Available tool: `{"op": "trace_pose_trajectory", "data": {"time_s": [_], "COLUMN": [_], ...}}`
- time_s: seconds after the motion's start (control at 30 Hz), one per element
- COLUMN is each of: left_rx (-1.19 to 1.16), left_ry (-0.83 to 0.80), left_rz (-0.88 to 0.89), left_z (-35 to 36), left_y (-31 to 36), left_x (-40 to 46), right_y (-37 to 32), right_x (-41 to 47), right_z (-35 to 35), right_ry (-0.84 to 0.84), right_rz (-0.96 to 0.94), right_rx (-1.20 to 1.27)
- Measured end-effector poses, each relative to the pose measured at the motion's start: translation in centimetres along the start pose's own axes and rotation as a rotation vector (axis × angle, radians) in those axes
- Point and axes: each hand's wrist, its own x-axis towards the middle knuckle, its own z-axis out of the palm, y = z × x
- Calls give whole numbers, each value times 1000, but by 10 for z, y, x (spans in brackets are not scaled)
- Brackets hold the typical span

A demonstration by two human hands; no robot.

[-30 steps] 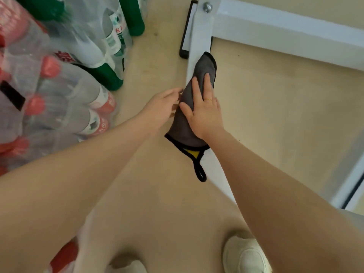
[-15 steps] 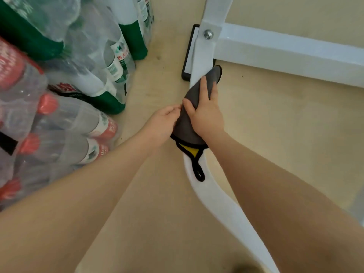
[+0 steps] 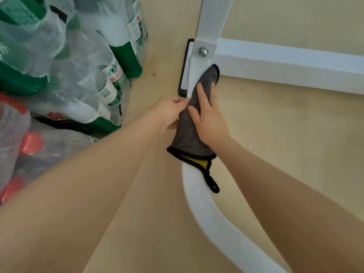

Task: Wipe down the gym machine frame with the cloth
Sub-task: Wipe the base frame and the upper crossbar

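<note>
A grey cloth [image 3: 187, 134] with black edging, a yellow underside and a hanging loop lies wrapped over the white frame tube [image 3: 208, 213] of the gym machine. My right hand [image 3: 208, 119] grips the cloth on top of the tube, two fingers pointing toward the bolted joint [image 3: 203, 51]. My left hand [image 3: 169, 111] pinches the cloth's left edge beside the tube. The cloth's far tip reaches the white cross beam [image 3: 285, 62]. The stretch of tube under the cloth is hidden.
Shrink-wrapped packs of green-labelled bottles [image 3: 69, 75] and red-capped bottles [image 3: 29, 142] are stacked on the left, close to my left arm. A black foot pad [image 3: 184, 75] sits under the joint. Beige floor [image 3: 285, 125] spreads to the right of the tube.
Both hands and the cloth have slid along the tube toward the bolted joint. The view has shifted; the shoes at the bottom are out of sight.
</note>
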Motion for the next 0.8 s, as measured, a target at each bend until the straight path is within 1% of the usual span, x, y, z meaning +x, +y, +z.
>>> {"op": "trace_pose_trajectory", "data": {"time_s": [0.13,0.27,0.37,0.43,0.53,0.57,0.6,0.67,0.7,0.73,0.8], "left_rx": [-9,30,35,-2,-62,-74,-73,-47,-8,66,247], "left_ry": [-26,-39,-25,-48,-65,-50,-25,45,75,100,163], "left_rz": [-55,-36,-46,-97,-141,-141,-128,-42,23,95,211], "left_z": [-9,-9,-10,-12,-13,-12,-11,-9,-9,-11,-20], "left_y": [6,3,5,4,3,2,0,-7,-12,-19,-36], "left_x": [9,16,19,20,20,20,19,16,13,9,2], "right_y": [1,6,9,10,15,14,13,11,8,8,10], "right_x": [22,-6,-22,-11,24,34,40,39,31,20,-7], "right_z": [-8,1,4,-3,-11,-13,-14,-14,-16,-17,-20], "right_ry": [-36,-69,-99,-107,-72,-78,-97,-133,-143,-146,-178], "right_rz": [-44,-32,-42,-123,-293,-305,-250,-139,-132,-179,-419], "right_rx": [101,199,209,80,-281,-371,-419,-513,-585,-653,-701]}}
